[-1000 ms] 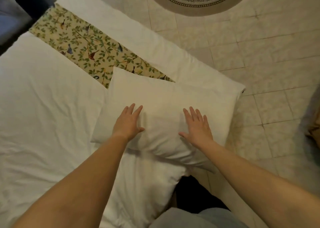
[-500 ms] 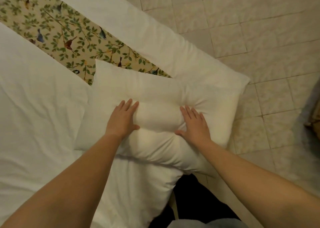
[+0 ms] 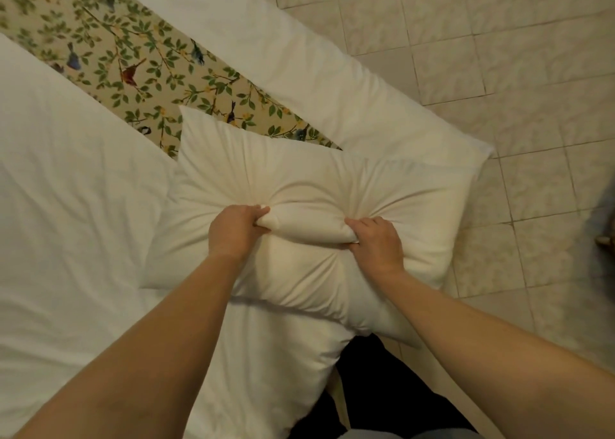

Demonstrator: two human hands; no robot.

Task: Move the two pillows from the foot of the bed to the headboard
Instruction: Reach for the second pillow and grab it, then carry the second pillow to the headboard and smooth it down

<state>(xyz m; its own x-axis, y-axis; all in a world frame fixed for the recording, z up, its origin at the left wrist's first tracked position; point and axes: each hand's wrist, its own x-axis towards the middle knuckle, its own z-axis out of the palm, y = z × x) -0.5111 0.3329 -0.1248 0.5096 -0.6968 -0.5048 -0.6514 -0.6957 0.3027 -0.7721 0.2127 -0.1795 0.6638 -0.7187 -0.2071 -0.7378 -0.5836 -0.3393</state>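
Both fists closed on a bunched ridge mid-pillow (image 3: 299, 172): left hand (image 3: 233, 230), right hand (image 3: 377, 239). Ridge spanning left-right between them; equally near.

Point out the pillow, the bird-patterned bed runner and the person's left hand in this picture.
pillow (image 3: 416, 212): head view, right part of its white cover.
bird-patterned bed runner (image 3: 133, 62): head view, on the leafy print.
left hand (image 3: 233, 230): head view, back of the hand.
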